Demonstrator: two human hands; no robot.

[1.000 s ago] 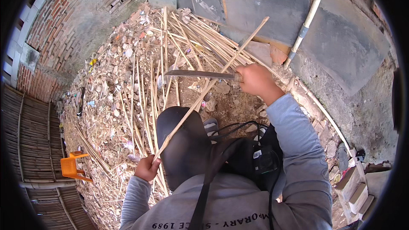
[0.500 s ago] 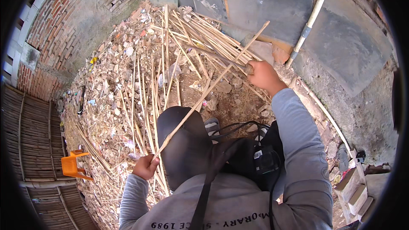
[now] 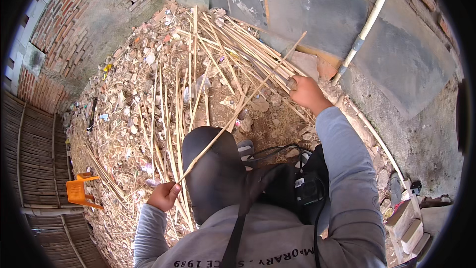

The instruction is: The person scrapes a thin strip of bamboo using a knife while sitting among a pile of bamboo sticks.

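Hands point(image 3: 162, 197) point(image 3: 306, 94) clamp separately: left on stick point(image 3: 210, 144), right on knife point(image 3: 291, 83), hard to discern against strips point(image 3: 258, 42).

The stick point(image 3: 237, 112) slanting mid-frame looks like bare split wood or bamboo, matt and a bit knobbly. Sleeve point(image 3: 344, 141) at right is soft grey cloth, no shine, while the black trouser knee point(image 3: 210, 173) has a faint sheen. Chair point(image 3: 78, 191) at lower left is orange plastic, smooth-ish. Upper-left wall point(image 3: 74, 12) is rough brick, super crumbly, and the pipe point(image 3: 375, 16) upper right seems like smooth white plastic.
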